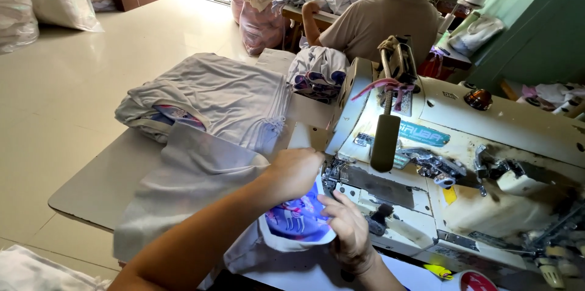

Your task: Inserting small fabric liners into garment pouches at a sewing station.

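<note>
My left hand (294, 172) presses a piece of white fabric with a blue and purple print (297, 221) against the sewing machine (463, 163), close to the needle area (334, 172). My right hand (346, 225) pinches the printed piece's edge just right of it, fingers closed on the cloth. The pale grey cloth (183, 181) trails left from under my left forearm across the table.
A stack of grey and printed garments (213, 99) lies on the table (103, 184) at left. A bundle of printed pieces (318, 71) sits behind the machine. Another person (384, 17) sits with their back to me. Stuffed bags (262, 10) stand on the tiled floor.
</note>
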